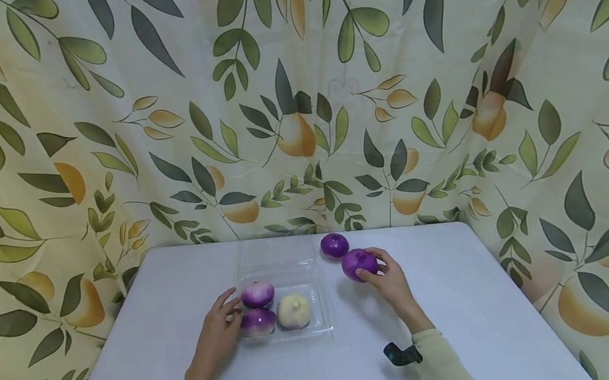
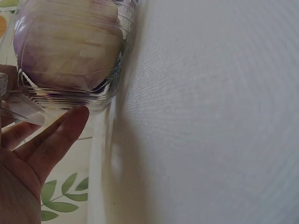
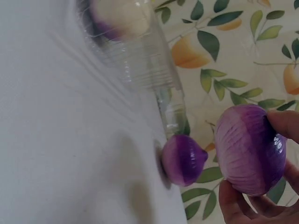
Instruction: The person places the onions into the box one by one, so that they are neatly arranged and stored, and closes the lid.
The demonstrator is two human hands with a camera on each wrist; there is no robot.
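Note:
My right hand [image 1: 391, 283] holds a purple onion [image 1: 359, 264] between thumb and fingers, raised over the table. In the right wrist view this onion [image 3: 247, 149] shows a pale, ridged side and a dark purple side. Beyond it, a second purple onion [image 3: 182, 160] rests on the table. On the left, my left hand [image 1: 220, 328] grips the side of a clear plastic container [image 1: 322, 324], fingers over its rim and thumb at its outer wall. Inside lie two purple-and-white onions, one behind [image 1: 257, 294] and one in front [image 1: 258, 322], beside a mostly white onion [image 1: 294, 311].
The container's clear lid [image 1: 275, 256] lies folded back toward the table's far edge. A white cloth covers the table [image 1: 440, 287]. Behind it hangs a leaf-and-fruit patterned curtain [image 1: 185, 128]. Each wrist carries a black device, such as the right one [image 1: 402, 354].

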